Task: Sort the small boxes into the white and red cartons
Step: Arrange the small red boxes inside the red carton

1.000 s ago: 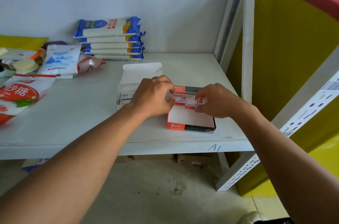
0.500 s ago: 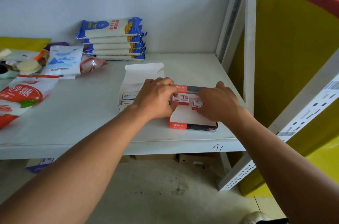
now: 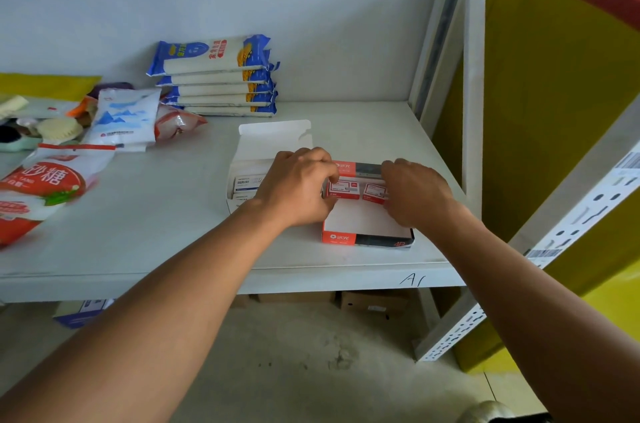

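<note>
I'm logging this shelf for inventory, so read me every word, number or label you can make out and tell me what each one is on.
"砂糖": red and white bag, far left.
"A1", handwritten: front edge of the shelf.
"4B": front side of the red carton; its logo is too blurred.
Stacked blue and white packets: print unreadable.
Small boxes in the white carton and small red boxes: too small to read.
Barcode labels on the upright: unreadable.

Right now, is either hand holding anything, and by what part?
Both hands are at two small red boxes in the red carton. The fingers are hidden, so an actual hold cannot be told.
</note>
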The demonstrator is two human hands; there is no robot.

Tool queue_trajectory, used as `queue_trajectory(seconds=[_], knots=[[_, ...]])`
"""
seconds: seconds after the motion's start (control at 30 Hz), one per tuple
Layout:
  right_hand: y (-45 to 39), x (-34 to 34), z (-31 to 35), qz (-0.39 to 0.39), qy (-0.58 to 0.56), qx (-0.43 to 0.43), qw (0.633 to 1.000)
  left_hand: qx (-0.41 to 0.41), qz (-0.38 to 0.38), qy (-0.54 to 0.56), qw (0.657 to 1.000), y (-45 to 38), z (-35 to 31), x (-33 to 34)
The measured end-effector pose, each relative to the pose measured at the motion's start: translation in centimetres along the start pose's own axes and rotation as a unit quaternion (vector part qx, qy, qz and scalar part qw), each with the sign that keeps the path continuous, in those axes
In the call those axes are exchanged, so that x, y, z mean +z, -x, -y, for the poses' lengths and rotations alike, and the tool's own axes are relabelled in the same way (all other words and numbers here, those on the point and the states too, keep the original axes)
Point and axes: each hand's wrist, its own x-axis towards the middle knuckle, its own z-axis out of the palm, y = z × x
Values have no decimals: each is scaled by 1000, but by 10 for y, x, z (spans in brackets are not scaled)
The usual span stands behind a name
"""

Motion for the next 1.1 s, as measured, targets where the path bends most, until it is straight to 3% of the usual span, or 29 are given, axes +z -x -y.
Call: queue_trajectory(seconds=[0.2,0.37,0.6,0.8,0.9,1.1], knots=[[-4,4,1,-39,-1,28,999,-8,-7,20,1000,1,1,1],[-1,2,2,-19,-24,24,999,-11,-3,20,1000,1,2,2],[-2,3,5,-37,55,2,998,-13,-7,22,1000,1,1,2],[-3,8,-1,-59,-8,-40,997,-16,-1,25,1000,3,2,2],[-2,16,-1,-93,-39,-18,995,-19,4,27,999,3,1,1],[-4,19,0,-80,-37,2,996,-18,10,22,1000,2,1,0]])
